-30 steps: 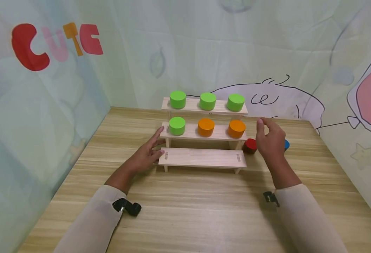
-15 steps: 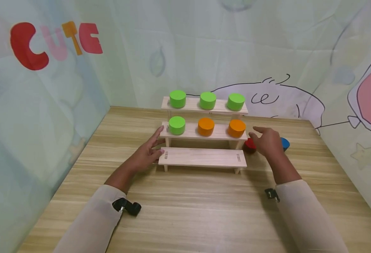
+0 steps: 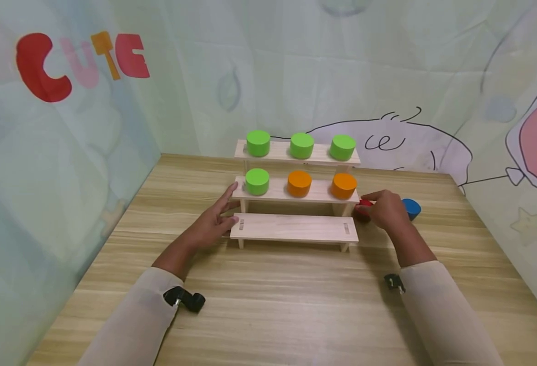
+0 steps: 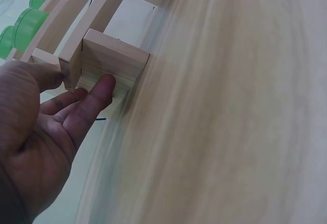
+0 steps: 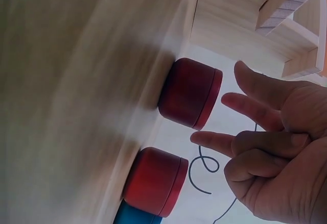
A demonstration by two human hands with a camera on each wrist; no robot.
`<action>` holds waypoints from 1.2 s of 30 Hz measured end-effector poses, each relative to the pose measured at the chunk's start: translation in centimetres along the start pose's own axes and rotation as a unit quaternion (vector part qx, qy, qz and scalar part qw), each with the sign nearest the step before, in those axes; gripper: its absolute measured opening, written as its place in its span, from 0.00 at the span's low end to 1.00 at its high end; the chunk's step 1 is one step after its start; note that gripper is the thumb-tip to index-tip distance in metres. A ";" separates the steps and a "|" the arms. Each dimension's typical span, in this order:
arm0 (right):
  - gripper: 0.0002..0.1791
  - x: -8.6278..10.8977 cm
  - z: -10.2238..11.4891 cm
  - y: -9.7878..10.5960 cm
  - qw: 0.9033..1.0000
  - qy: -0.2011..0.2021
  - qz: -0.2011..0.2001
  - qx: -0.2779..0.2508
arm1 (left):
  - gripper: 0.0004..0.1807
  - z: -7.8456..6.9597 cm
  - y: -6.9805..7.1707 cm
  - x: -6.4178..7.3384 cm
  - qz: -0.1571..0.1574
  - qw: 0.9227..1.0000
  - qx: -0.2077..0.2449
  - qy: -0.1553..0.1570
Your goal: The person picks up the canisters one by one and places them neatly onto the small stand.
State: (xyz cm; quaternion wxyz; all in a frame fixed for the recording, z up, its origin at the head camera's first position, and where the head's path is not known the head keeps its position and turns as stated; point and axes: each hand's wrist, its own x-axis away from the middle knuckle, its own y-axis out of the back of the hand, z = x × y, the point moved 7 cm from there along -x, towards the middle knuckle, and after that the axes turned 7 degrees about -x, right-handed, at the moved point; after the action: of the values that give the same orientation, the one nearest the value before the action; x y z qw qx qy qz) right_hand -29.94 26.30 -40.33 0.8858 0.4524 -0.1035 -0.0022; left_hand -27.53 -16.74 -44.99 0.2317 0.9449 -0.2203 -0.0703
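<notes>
My left hand [image 3: 209, 223] rests at the left end of a three-step wooden stand [image 3: 293, 227], fingertips at the ends of its lower and middle steps. My right hand [image 3: 389, 211] is beside a dark red round block [image 5: 189, 94] to the right of the stand. In the right wrist view its thumb and two fingers reach toward that block's rim, a small gap apart, while the other fingers are curled. A second red block [image 5: 156, 182] stands farther along, hidden behind the hand in the head view. Beyond it is a blue block [image 3: 411, 208].
Three green round blocks [image 3: 302, 146] stand on the top step. The middle step bears another green block [image 3: 257, 182] and two orange blocks [image 3: 299, 183]. A printed cloth wall [image 3: 195, 91] surrounds the wooden table [image 3: 268, 305] at the back and sides.
My right hand has come down and to the left, from above the table to the near red block, uncovering more of the blue block. My left hand stays at the stand.
</notes>
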 end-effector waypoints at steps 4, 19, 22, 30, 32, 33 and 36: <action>0.30 0.0 -0.1 -0.1 1.000 -0.003 0.012 -0.001 | 0.51 0.1 0.0 0.0 0.001 1.000 0.001 0.006; 0.30 -0.1 -0.2 -0.1 0.999 0.014 0.018 0.029 | 0.50 -0.2 0.1 0.1 -0.001 1.000 -0.002 0.007; 0.29 -0.1 -0.2 -0.1 0.999 0.022 0.015 0.035 | 0.50 -0.3 0.1 0.1 0.000 1.000 0.000 0.006; 0.29 -0.2 -0.4 -0.3 0.998 0.030 0.016 0.048 | 0.50 -0.3 0.2 0.1 -0.002 1.000 -0.004 0.008; 0.29 -0.2 -0.5 -0.3 0.998 0.032 0.016 0.052 | 0.50 -0.3 0.1 0.1 -0.002 1.000 -0.005 0.008; 0.29 -0.2 -0.5 -0.3 0.998 0.034 0.015 0.052 | 0.50 -0.3 0.1 0.1 -0.001 1.000 -0.004 0.009; 0.27 -0.2 -0.5 -0.4 0.998 0.037 0.016 0.052 | 0.50 -0.3 0.1 0.1 0.000 1.000 -0.003 0.010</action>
State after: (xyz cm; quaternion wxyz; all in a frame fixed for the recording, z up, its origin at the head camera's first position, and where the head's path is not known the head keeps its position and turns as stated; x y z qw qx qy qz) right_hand -29.98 26.44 -40.98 0.8644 0.4957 -0.0776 0.0338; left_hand -27.39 -16.76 -44.70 0.2367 0.9449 -0.2176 -0.0620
